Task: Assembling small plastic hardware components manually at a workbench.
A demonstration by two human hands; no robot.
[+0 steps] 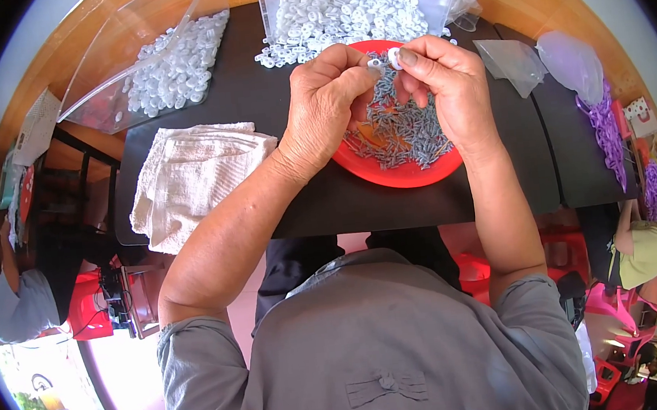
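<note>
Over the round bowl (412, 178), smooth white pieces (394, 59) between fingers (420, 68).

1. Worn on my head, the fisheye looks steeply down past my grey shirt (432, 313) to the worktop (329, 216).
2. My left grip (327, 100) and right grip (453, 89) sit near, twelve to two o'clock.
3. Its rim reaches a bright opening (48, 390) at eight.

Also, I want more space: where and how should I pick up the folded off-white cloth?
Probably by the near end of the folded off-white cloth, coming from the left: that end lies at the front edge of the flat black table, while the bare left forearm runs along the cloth's right side. Pinch the stacked layers together, since it looks soft and loosely folded.
</note>
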